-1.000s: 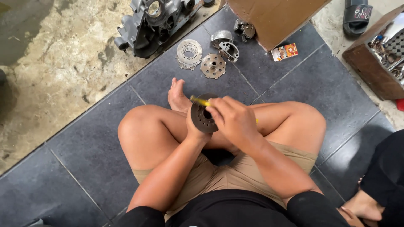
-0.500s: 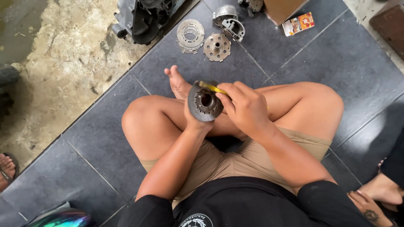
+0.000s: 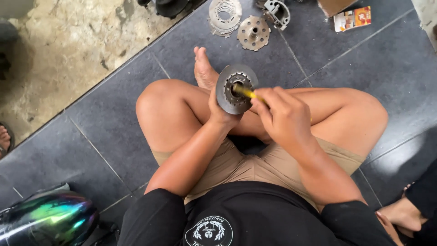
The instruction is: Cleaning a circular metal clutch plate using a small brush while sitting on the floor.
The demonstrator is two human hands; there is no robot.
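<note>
Here, just above the middle of the frame, the left hand (image 3: 221,109) grips a round grey metal clutch part (image 3: 234,89) from behind and below, fingers closed on its rim, its toothed face tilted toward the camera. The right hand (image 3: 284,118), to the right of it, is closed around a yellow-handled tool (image 3: 248,93) whose tip sits in the part's central hole. Two loose metal discs (image 3: 253,32) lie on the dark tiles (image 3: 91,146) at upper centre.

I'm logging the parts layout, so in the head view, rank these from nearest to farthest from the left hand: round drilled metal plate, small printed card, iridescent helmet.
From the left hand:
1. Round drilled metal plate, on the tiles ahead.
2. Small printed card, far upper right.
3. Iridescent helmet, lower left corner.
</note>
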